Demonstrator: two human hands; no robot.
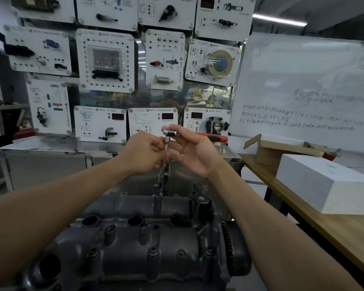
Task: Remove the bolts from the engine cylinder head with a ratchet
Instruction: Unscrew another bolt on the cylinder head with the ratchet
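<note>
The dark grey engine cylinder head fills the lower middle of the head view. Above its far edge I hold a chrome ratchet with a long extension bar hanging down toward the head. My right hand grips the ratchet head between thumb and fingers, palm turned toward me. My left hand pinches the top of the extension just under the ratchet. The bar's lower end meets a dark socket above an upright post on the head. Any bolt there is hidden.
A wooden table at the right carries a white box and an open cardboard box. A whiteboard leans behind it. Training panels cover the wall above a steel cabinet. Red-handled pliers lie on the cabinet.
</note>
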